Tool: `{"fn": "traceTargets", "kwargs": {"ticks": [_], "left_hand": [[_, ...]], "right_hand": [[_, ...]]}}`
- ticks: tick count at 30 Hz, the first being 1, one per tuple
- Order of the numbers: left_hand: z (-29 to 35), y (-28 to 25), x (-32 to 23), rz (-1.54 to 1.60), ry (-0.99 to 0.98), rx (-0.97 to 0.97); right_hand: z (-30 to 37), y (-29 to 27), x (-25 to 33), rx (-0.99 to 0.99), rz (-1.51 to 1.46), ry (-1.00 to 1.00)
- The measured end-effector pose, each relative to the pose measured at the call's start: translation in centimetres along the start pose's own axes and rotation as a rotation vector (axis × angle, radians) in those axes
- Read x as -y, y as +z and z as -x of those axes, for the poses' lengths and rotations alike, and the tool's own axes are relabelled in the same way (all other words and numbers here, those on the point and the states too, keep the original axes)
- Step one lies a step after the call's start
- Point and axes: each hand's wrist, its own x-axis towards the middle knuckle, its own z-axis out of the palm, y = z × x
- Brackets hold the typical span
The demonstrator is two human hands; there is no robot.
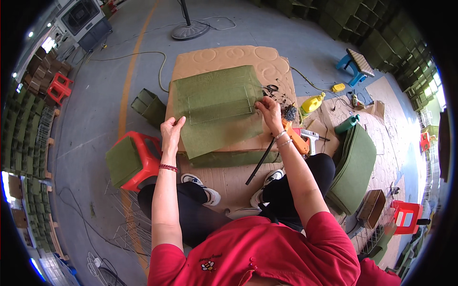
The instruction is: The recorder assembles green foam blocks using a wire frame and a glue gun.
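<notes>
A translucent green fabric sheet (217, 131) lies over a cardboard-topped work surface (205, 56) in front of me. A thin wire rectangle (219, 116) shows against the sheet; whether it lies on top or beneath I cannot tell. My left hand (171, 131) pinches the sheet's left edge between thumb and fingers. At the right edge, near the wire's end, my right hand (269, 113) is closed on the sheet too. Just beyond the right hand are black-handled scissors (272, 87) and dark scraps. An orange tool (296, 140) and a white-and-red glue gun (311, 138) sit beside my right forearm.
A red stool (149, 164) with green panels stands left, near an open green box (149, 106). On the right are a yellow bottle (312, 104), a teal bottle (347, 124) and stacked green sheets (355, 167). Cables cross the floor; a blue-legged stool (355, 66) stands farther off.
</notes>
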Motion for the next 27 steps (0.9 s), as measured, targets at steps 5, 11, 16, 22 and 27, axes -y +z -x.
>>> {"fn": "traceTargets", "kwargs": {"ticks": [5,11,16,22,27], "left_hand": [[-0.4,0.0,0.0,-0.281,0.105,-0.052],[0.0,1.1,-2.0,-0.570,0.288,-0.119],[0.2,1.5,-1.7,-0.555,0.358,-0.182],[0.0,0.5,-0.2,-0.339,0.185,-0.107],[-0.3,0.6,1.5,-0.074,0.086,-0.008]], "right_hand": [[0.2,-0.1,0.4,0.012,0.119,-0.003],[0.2,-0.1,1.1,0.005,0.161,-0.072],[0.0,-0.3,-0.3,0.030,0.146,-0.057],[-0.1,-0.2,-0.2,0.021,0.193,-0.104],[0.0,-0.8,0.2,0.048,0.114,-0.060]]}}
